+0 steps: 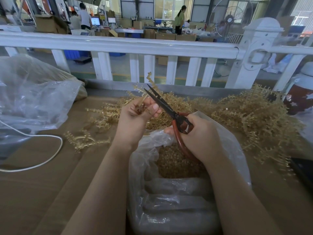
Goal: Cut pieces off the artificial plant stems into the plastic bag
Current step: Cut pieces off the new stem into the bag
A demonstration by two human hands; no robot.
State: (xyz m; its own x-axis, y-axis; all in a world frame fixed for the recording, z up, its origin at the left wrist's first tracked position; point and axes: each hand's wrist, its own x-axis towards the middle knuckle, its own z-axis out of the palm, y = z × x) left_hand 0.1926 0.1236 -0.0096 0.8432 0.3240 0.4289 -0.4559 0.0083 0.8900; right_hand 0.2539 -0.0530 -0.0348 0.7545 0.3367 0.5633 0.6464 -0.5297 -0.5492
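Hands: two bare hands, both busy.
Left hand: its fingers and thumb pinch one tan plastic plant stem by the low end; the stem sticks up and away toward 12 o'clock from the hand.
Right hand: its fingers are curled through the red loop handles of one pair of dark-bladed scissors. The scissors point toward 11 o'clock from this hand.
Scissor blades: they are a little apart at the tips and lie against the held stem, just at 1 o'clock from the left thumb.
Clear plastic bag: one, open at the top, right under both hands at 6 o'clock. Many small tan cut pieces lie inside it; they are too many to count.
Pile of tan plastic stems: one big heap on the brown table, at 2 o'clock from the right hand. It spreads behind both hands too.
Loose stems: a few lie apart at 9 o'clock from the left hand.
Second clear bag: one, crumpled, far off at 10 o'clock.
White cord: one, curved on the table at 8 o'clock.
White fence rail: one, across the back at 12 o'clock.
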